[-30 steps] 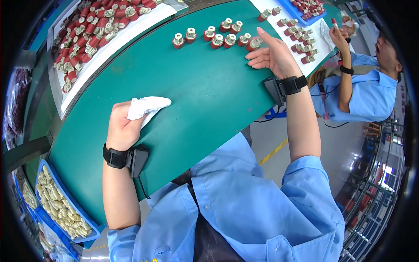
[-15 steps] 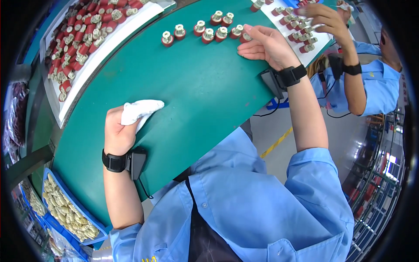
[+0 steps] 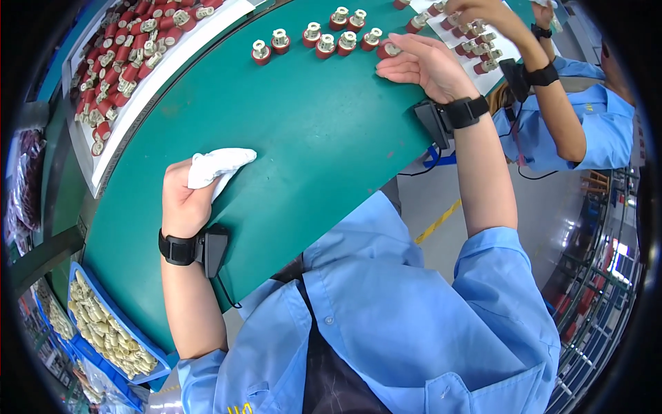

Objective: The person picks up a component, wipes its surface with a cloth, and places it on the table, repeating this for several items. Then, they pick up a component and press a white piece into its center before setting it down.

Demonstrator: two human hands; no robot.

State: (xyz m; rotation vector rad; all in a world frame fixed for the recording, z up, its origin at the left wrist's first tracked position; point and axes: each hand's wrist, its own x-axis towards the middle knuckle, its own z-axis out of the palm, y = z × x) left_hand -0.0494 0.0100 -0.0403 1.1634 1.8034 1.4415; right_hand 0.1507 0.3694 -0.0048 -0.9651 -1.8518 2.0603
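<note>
My left hand (image 3: 185, 200) is closed on a white cloth (image 3: 219, 167) over the green table; part of the cloth sticks out past my fingers. At the far side, my right hand (image 3: 431, 67) has its fingers stretched and its thumb apart from them. Just beyond its thumb and fingertips stands a red-based part with a cream top (image 3: 387, 50), partly hidden by the hand; whether I touch it is unclear. Several like parts, among them one red-and-cream part (image 3: 325, 46), stand upright in a loose group to its left.
A white tray (image 3: 131, 134) heaped with red-and-cream parts is at the far left. A blue bin (image 3: 114, 303) of cream pieces sits at the near left. On the right, a co-worker's hand (image 3: 486, 15) reaches over a white sheet (image 3: 507, 50) holding more parts.
The view has shifted slightly. My hands keep nearly the same places and poses. The co-worker's hand has moved left and away over the parts on the white sheet.
</note>
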